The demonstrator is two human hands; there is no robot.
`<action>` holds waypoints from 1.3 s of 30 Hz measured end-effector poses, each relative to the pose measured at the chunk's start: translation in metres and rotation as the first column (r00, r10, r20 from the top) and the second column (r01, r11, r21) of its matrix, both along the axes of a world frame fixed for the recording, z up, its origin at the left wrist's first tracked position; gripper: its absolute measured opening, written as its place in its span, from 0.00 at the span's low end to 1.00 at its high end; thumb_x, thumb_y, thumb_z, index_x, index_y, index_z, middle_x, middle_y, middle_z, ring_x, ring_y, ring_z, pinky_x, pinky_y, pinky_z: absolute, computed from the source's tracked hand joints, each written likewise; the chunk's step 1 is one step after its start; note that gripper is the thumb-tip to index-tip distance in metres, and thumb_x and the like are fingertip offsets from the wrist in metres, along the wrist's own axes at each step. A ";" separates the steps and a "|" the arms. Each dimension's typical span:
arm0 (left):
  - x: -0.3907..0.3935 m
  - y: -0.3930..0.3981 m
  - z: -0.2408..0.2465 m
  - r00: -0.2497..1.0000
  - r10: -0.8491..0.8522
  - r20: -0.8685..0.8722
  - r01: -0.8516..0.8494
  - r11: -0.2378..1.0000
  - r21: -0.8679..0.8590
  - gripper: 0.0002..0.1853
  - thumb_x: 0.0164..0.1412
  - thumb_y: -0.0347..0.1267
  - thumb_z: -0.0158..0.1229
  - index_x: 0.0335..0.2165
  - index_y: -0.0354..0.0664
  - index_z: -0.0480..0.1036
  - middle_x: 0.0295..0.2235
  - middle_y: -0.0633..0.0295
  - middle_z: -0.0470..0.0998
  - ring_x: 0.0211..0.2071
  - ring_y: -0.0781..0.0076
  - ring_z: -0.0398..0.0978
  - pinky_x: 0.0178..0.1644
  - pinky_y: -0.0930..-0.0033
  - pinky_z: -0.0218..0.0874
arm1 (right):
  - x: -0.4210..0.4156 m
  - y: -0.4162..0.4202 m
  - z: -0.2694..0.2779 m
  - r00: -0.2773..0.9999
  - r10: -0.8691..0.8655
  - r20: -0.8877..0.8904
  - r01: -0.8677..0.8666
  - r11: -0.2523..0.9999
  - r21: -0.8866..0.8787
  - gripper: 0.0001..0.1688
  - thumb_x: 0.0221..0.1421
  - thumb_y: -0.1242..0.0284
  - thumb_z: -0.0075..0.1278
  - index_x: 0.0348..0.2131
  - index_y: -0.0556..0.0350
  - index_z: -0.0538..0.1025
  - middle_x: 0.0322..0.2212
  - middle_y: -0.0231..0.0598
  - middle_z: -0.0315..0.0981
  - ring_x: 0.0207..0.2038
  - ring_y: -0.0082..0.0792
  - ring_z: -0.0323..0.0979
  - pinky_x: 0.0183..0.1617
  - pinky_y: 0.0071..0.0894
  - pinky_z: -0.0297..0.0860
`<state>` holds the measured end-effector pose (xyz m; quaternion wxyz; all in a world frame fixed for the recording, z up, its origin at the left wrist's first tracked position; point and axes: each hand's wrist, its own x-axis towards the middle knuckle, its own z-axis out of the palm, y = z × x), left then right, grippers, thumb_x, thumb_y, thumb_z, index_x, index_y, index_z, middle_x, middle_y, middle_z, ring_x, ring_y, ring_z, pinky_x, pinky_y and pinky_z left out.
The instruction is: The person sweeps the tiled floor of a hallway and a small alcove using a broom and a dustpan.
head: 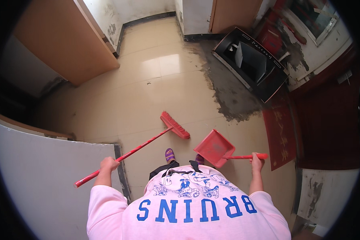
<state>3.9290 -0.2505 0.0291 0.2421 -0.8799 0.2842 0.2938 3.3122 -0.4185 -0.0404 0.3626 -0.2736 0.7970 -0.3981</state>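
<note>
My left hand (109, 164) is closed around the red handle of a push-type broom (144, 144), near its upper end. The broom's head with red bristles (175, 125) is over the tiled floor ahead of my feet, angled down to the right. In my right hand (257, 162) is the handle of a red plastic dustpan (216, 147). Its pan hangs in front of my right foot, partly covering it, with the wide edge facing up and left. Greyish marks show inside the pan; whether they are dirt or stains, I cannot tell.
Beige floor tiles (156, 99) stretch ahead, with a small dark scrap (149, 83) on them. A black appliance panel (252, 63) lies at the right beside a rough grey patch (237, 102). A red doormat (279, 135) borders the dark door. A wooden door (69, 39) stands at the left.
</note>
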 end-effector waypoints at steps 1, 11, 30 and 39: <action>0.006 0.010 0.001 1.000 0.018 0.008 -0.018 1.000 -0.010 0.18 0.43 0.44 0.54 0.31 0.46 0.75 0.33 0.55 0.75 0.36 0.61 0.72 0.40 0.64 0.62 | 0.009 -0.005 0.002 1.000 0.024 -0.006 -0.024 1.000 0.002 0.07 0.40 0.73 0.50 0.24 0.60 0.72 0.14 0.31 0.66 0.13 0.19 0.63 0.17 0.19 0.63; 0.004 0.074 0.009 0.913 0.387 -0.129 -0.406 0.893 -0.194 0.18 0.42 0.43 0.57 0.33 0.44 0.75 0.25 0.57 0.76 0.28 0.64 0.74 0.34 0.65 0.64 | 0.084 -0.049 -0.031 0.890 0.456 0.006 -0.454 0.887 -0.080 0.07 0.41 0.73 0.50 0.20 0.58 0.68 0.15 0.31 0.65 0.14 0.21 0.64 0.16 0.19 0.61; -0.158 0.096 -0.009 0.702 0.523 -0.482 -0.653 0.744 -0.143 0.17 0.51 0.41 0.51 0.32 0.38 0.74 0.19 0.58 0.72 0.18 0.71 0.69 0.23 0.70 0.61 | 0.203 -0.069 -0.073 0.570 0.730 -0.377 -0.809 0.580 -0.101 0.15 0.39 0.62 0.51 0.21 0.56 0.71 0.25 0.45 0.67 0.31 0.44 0.66 0.36 0.39 0.65; -0.126 0.099 0.003 0.501 0.518 -0.693 -0.774 0.626 -0.092 0.15 0.51 0.39 0.53 0.31 0.37 0.73 0.15 0.66 0.69 0.11 0.81 0.60 0.14 0.76 0.51 | 0.203 -0.060 -0.074 0.729 0.661 -0.177 -0.681 0.727 -0.088 0.16 0.39 0.62 0.53 0.23 0.57 0.72 0.26 0.44 0.69 0.33 0.42 0.67 0.39 0.35 0.63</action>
